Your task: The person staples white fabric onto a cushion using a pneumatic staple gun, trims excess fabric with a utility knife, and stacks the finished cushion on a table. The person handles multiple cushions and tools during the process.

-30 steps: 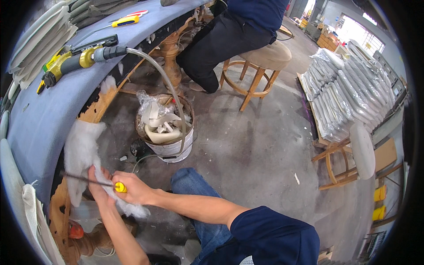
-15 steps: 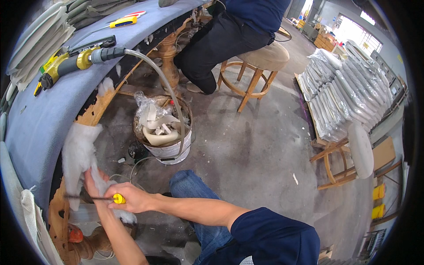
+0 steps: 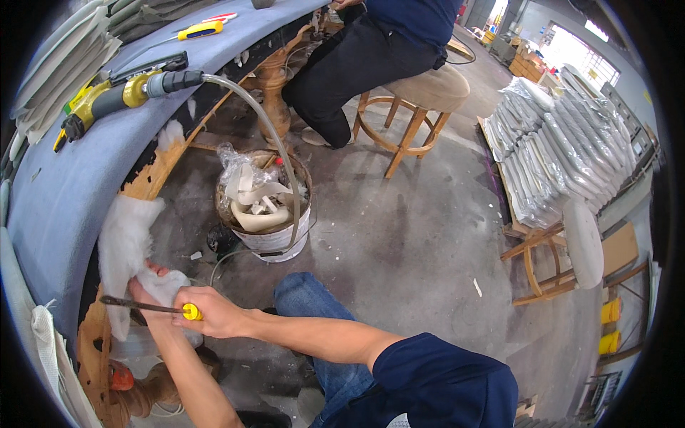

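Observation:
My right hand [image 3: 217, 312] is closed around the yellow handle of a screwdriver [image 3: 135, 304]. Its long dark shaft points left, crossing above my left wrist toward the table's wooden edge. My left hand [image 3: 148, 285] reaches under that shaft, with its fingers curled and partly hidden in a tuft of white fibre wadding [image 3: 168, 284]. More wadding [image 3: 128, 232] hangs over the exposed wooden edge [image 3: 146, 182] of a blue-padded table [image 3: 64, 192], just beyond my left hand.
A yellow pneumatic tool [image 3: 107, 103] with a hose and a yellow-handled screwdriver [image 3: 200, 30] lie on the padding. A scrap-filled bucket [image 3: 275, 246] stands ahead. Another person [image 3: 364, 68] sits on a round stool [image 3: 428, 93]. Plastic-wrapped cushions [image 3: 556, 150] are stacked right, near a chair [image 3: 581, 246].
The screwdriver's tip has swung slightly away from me, and its shaft is less blurred. My right hand has shifted a little forward. The wadding by my left hand looks more bunched.

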`<action>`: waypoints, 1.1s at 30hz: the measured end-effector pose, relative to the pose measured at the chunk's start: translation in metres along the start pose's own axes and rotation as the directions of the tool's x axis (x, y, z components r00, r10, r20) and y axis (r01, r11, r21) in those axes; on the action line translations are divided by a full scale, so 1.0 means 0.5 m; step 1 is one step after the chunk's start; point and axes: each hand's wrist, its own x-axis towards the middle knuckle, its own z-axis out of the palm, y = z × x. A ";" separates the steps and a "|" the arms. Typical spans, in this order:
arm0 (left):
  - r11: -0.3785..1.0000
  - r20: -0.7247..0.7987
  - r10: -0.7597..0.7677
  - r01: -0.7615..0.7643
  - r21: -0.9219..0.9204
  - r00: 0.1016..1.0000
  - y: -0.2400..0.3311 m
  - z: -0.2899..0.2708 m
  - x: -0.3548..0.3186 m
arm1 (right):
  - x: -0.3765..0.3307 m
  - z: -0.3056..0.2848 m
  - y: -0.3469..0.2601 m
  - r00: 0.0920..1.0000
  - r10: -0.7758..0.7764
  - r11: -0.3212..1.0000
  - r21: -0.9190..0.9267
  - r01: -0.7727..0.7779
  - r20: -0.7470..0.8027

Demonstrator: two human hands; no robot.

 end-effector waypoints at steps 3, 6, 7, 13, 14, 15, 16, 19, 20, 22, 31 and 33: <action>0.993 -0.085 -0.070 0.077 0.087 0.994 0.007 0.031 -0.027 | 0.001 -0.008 -0.008 0.997 0.022 1.000 -0.004 -0.022 -0.078; 0.969 -0.138 -0.018 0.051 0.243 0.990 -0.015 0.090 -0.145 | 0.017 -0.022 -0.018 0.987 0.056 0.998 0.003 -0.056 -0.148; 0.974 -0.124 -0.052 0.078 0.214 0.991 -0.031 0.079 -0.154 | 0.020 -0.025 -0.017 0.983 0.109 0.994 0.007 -0.110 -0.147; 0.984 -0.072 -0.170 0.173 0.046 0.983 -0.042 0.081 -0.146 | 0.004 -0.011 -0.013 0.968 0.232 0.973 0.034 -0.230 -0.096; 0.983 -0.195 -0.180 0.172 -0.057 0.964 -0.039 0.115 -0.150 | 0.003 -0.008 -0.009 0.973 0.212 0.977 0.041 -0.209 -0.091; 0.988 -0.206 -0.153 0.142 -0.067 0.966 -0.028 0.098 -0.137 | 0.006 -0.003 -0.007 0.979 0.186 0.982 0.054 -0.182 -0.085; 0.990 -0.221 -0.132 0.117 -0.080 0.966 -0.015 0.070 -0.118 | 0.007 -0.003 -0.010 0.979 0.201 0.979 0.050 -0.200 -0.026; 0.952 -0.179 -0.127 0.069 -0.298 0.976 -0.001 0.051 -0.086 | 0.003 -0.008 -0.016 0.972 0.225 0.974 0.020 -0.226 0.072; 0.910 -0.114 -0.202 0.144 -0.389 0.973 0.013 0.032 -0.066 | -0.001 -0.004 -0.017 0.975 0.215 0.976 0.008 -0.216 0.059; 0.888 -0.074 -0.217 0.165 -0.429 0.973 0.021 0.043 -0.069 | 0.002 0.003 -0.021 0.987 0.160 0.987 0.029 -0.160 0.000; 0.923 -0.066 -0.226 0.192 -0.333 0.972 0.015 0.074 -0.079 | 0.006 -0.015 -0.021 0.946 0.316 0.941 0.100 -0.323 0.077; 0.895 -0.077 -0.265 0.215 -0.390 0.961 0.021 0.086 -0.079 | 0.008 -0.019 -0.021 0.946 0.313 0.945 0.071 -0.319 0.088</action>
